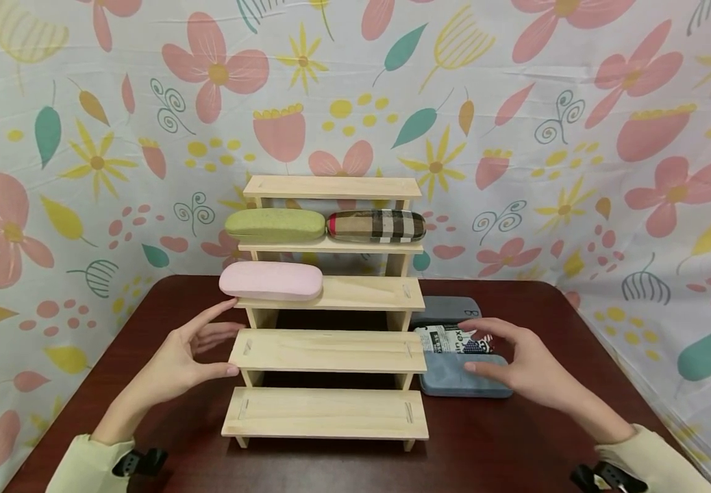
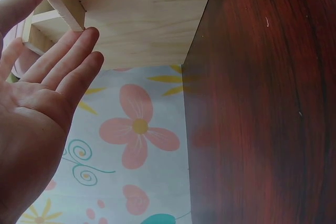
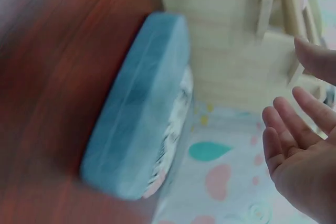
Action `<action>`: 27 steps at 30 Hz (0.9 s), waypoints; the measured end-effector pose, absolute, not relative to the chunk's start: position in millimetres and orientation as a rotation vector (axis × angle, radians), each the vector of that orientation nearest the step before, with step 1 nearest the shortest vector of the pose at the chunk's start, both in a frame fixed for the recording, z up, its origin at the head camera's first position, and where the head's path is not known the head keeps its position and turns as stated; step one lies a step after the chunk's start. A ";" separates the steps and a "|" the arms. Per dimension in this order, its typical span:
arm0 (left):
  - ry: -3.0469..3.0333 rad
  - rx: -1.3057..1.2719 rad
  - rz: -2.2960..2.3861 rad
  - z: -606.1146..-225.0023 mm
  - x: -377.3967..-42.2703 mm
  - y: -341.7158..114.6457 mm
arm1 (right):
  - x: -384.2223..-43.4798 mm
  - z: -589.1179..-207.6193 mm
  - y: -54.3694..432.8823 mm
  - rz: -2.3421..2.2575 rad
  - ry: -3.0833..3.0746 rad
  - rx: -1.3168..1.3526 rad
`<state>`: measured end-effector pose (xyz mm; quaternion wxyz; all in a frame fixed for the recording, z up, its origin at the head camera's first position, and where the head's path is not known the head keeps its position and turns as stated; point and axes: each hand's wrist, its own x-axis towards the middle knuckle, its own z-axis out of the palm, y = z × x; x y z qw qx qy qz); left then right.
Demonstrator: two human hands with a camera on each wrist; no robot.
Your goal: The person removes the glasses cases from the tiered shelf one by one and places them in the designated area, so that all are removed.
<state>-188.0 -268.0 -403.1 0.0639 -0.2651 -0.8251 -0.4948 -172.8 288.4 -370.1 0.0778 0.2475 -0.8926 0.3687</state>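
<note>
One blue case (image 1: pixel 457 381) below right fingers (image 1: pixel 499 327), apart.

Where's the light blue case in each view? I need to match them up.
Head: the light blue case sits right of centre, below mid-height, beside the wooden rack.
Left wrist: not in this picture.
Right wrist: left of centre, large and slanting.
Shared landmark: the rack, central in head, top in left wrist, upper right in right wrist.

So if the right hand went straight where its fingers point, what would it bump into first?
Probably the side of the wooden shelf. The right hand points toward it, and the blue case seems to lie lower, though depth is hard to judge.
</note>
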 end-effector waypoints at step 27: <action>-2.481 -0.825 -1.498 -402.7 -188.1 -267.5 | -181.8 -329.4 171.4 1.212 -2.558 1.078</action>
